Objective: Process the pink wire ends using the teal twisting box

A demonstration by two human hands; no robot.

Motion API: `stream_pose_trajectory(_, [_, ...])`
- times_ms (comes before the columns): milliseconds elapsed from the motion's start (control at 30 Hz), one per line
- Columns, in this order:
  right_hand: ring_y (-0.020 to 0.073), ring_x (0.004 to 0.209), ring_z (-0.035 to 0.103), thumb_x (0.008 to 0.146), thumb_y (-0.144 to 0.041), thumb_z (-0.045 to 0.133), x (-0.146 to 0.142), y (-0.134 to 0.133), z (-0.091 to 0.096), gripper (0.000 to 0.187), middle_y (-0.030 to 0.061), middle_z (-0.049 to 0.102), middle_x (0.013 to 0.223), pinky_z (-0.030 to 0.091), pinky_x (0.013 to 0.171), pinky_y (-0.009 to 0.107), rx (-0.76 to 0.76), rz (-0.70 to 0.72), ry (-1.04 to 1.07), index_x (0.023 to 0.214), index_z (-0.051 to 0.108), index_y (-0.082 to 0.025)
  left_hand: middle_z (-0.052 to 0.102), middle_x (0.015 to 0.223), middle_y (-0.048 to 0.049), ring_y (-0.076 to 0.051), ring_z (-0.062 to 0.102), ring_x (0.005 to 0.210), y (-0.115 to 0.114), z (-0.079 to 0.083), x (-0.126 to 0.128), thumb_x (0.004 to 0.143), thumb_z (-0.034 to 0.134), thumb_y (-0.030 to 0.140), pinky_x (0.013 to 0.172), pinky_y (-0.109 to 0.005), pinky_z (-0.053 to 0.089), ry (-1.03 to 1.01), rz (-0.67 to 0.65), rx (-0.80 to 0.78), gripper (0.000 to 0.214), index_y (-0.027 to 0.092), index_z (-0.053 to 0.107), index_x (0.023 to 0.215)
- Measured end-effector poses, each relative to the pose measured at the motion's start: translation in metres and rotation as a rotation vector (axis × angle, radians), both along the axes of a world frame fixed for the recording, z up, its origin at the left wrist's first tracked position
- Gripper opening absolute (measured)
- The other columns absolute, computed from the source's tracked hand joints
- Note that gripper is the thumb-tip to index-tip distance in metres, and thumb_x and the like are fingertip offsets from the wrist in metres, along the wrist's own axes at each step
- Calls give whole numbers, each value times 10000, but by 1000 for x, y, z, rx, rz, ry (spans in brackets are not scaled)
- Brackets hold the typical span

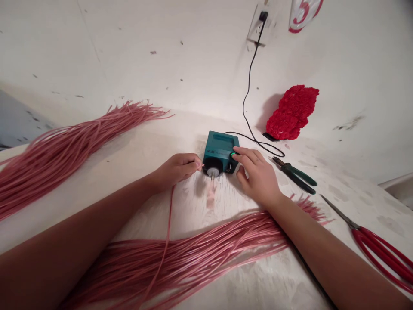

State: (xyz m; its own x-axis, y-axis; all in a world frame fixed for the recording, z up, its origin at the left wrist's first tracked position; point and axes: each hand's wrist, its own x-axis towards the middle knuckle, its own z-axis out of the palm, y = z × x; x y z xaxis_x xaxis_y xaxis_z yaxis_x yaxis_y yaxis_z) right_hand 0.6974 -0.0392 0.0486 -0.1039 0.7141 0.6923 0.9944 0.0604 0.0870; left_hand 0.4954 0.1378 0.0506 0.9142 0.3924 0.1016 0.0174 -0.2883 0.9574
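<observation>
My left hand [177,168] pinches one thin pink wire [168,224], its bare tip held right at the round grey opening on the front of a small teal machine [220,150]. That wire trails back toward me over a large bundle of pink wires [193,258] lying across the table. My right hand [258,174] rests beside the machine, forefinger stretched out onto a lit green button [232,154] at its right front corner; it holds nothing.
A second long bundle of pink wires [64,146] lies at the left. Green-handled pliers [295,173] and red-handled scissors [377,245] lie to the right. A black cord [248,94] runs from the machine up to a wall socket [260,23]. A red ruffled object [292,113] stands against the wall.
</observation>
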Motion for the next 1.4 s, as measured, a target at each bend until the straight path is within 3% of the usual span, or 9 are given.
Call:
stream_pose_trajectory(467, [329,1216,610,849,-66,523,1,0,-2,362,171,664,1338,574,975,533,15,22,13,1183,639,-144,321,525,82,-73,250,481,-2,1,-3,928,581,351,465,-209,182,13,-4,0,234,154,589,803])
stream_pose_trajectory(567, [324,1215,610,850,-67,526,1,1,-2,357,171,667,1334,573,981,522,21,23,21,1180,641,-137,314,538,79,-68,244,480,-8,15,-10,946,580,374,462,-206,199,-11,-84,-50,256,154,605,818])
stream_pose_trajectory(667, [330,1213,611,848,-83,540,0,2,-2,340,175,668,1334,567,994,513,14,13,23,1168,650,-118,311,584,75,-46,212,475,-14,36,-19,942,619,353,448,-191,172,-171,-159,-230,227,155,625,831])
stream_pose_trajectory(800, [314,1221,621,843,-75,527,-2,4,-2,367,163,681,1324,559,1025,481,32,12,55,1193,633,-114,322,617,67,-27,200,480,-17,47,-23,925,653,319,442,-184,110,-232,-52,-339,217,145,613,802])
stream_pose_trajectory(1000, [282,1233,635,854,-111,517,-4,5,-5,454,143,703,1296,555,1033,434,47,-19,170,1304,575,-133,324,587,82,-30,208,466,-32,51,-13,950,590,355,444,-188,124,-128,102,-189,240,142,583,840])
stream_pose_trajectory(1133, [285,1206,651,855,-131,517,-5,3,2,439,160,712,1265,559,998,425,-12,-53,210,1287,596,-120,336,533,88,-40,215,453,-67,73,-25,951,570,336,440,-195,135,-91,131,-120,229,140,587,834])
stream_pose_trajectory(1233, [290,1149,676,854,-120,508,-8,0,14,413,158,727,1225,579,917,420,-69,-72,226,1251,621,-138,321,493,97,-52,211,449,-114,75,-50,962,536,356,448,-207,155,-40,145,-115,260,157,556,797])
stream_pose_trajectory(1300, [295,1166,667,835,-109,519,-12,-4,22,413,150,716,1255,570,919,418,-116,-82,245,1229,632,-157,336,497,94,-58,221,457,-152,62,-70,972,519,394,460,-216,167,-15,100,-177,290,166,541,794])
stream_pose_trajectory(1400, [305,1141,669,837,-124,522,-24,-16,29,410,156,709,1250,556,926,430,-155,-116,307,1232,623,-165,358,516,87,-61,246,461,-209,25,-98,984,494,447,481,-224,200,4,115,-305,338,168,535,797])
